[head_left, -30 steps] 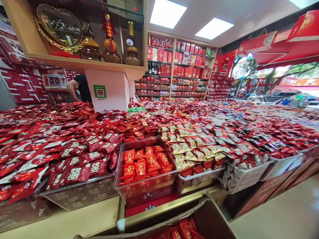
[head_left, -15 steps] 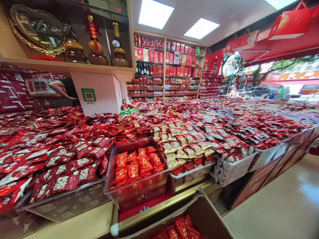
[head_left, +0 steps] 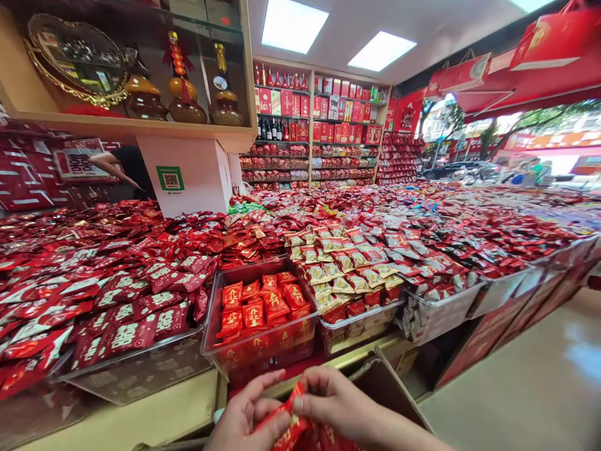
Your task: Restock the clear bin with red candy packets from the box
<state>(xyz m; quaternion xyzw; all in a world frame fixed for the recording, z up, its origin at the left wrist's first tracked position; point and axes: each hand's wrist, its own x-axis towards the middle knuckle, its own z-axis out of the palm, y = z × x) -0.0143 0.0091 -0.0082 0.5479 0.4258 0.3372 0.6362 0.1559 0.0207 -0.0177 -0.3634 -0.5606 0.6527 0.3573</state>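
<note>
Low in the head view, my left hand (head_left: 241, 418) and my right hand (head_left: 345, 404) meet over a brown cardboard box (head_left: 389, 382). Between them is a small red candy packet (head_left: 287, 432) with gold lettering. My right thumb and fingers pinch its upper end. My left thumb presses on its side, with the left fingers curled near it. More red packets lie in the box beneath, partly covered by my hands. Just beyond stands a clear plastic bin (head_left: 263, 351) holding several similar red packets (head_left: 253, 315).
A bin of dark red packets (head_left: 129, 329) sits to the left, and one of cream-and-gold packets (head_left: 333, 269) to the right. Behind them spreads a wide heap of wrapped sweets. An overhanging shelf (head_left: 188, 128) holds gourd-shaped bottles. Another person's arm (head_left: 110, 164) shows at far left.
Both my hands have come into view at the bottom, holding a red candy packet over the cardboard box. The view has shifted slightly.
</note>
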